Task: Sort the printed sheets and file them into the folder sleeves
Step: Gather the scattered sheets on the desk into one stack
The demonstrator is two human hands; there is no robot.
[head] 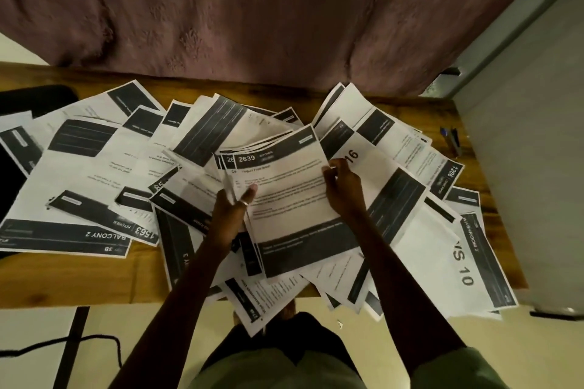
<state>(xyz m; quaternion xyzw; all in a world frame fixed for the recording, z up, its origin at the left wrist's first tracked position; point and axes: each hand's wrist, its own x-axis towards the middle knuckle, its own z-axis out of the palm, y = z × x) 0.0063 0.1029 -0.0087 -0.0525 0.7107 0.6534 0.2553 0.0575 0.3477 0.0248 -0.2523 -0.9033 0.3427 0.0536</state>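
Observation:
Several printed sheets with dark header bands lie scattered over a wooden table [148,275]. In the middle I hold up a small stack whose top sheet [290,199] reads "2639 KITCHEN". My left hand [232,208] grips the stack's left edge, thumb on top. My right hand [343,189] pinches the top sheet's right edge. Other sheets show "1563 KITCHEN" [139,227], "WASHROOM 2" [474,230] and "1206" [448,174]. No folder sleeves can be made out.
A purple curtain [252,9] hangs behind the table. Pens [452,139] lie at the table's far right corner. A black object [38,98] sits at the far left. A black cable [63,344] runs on the floor below. Sheets overhang the near edge.

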